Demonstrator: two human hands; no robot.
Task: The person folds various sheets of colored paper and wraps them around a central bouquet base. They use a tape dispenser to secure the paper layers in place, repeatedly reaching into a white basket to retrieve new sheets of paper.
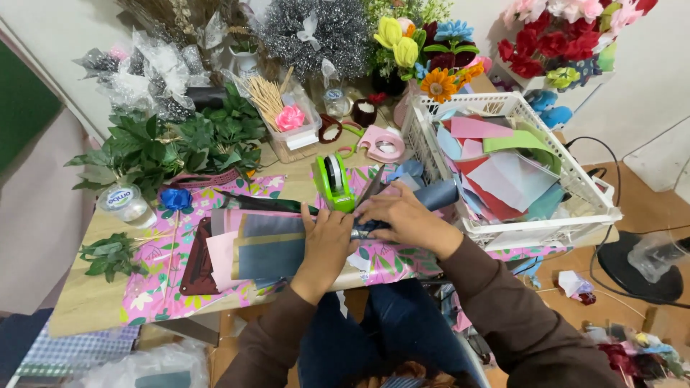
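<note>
Table (93, 302) carries pink floral wrap (154, 294), with a white basket (575, 215) of coloured paper sheets at its right edge. Grey-blue sheets (269, 248) lie stacked at centre — left hand (327, 241) presses flat on them. Right hand (406, 215) is closed around a dark blue-grey paper piece (438, 195) just beside the basket. Green tape dispenser (333, 183) stands just behind both hands.

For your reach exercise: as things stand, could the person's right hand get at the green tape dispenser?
Probably yes. The right hand rests on grey paper just right of the tape dispenser, which stands upright on the table. Nothing lies between them. The left hand sits below the dispenser, out of the way.
</note>
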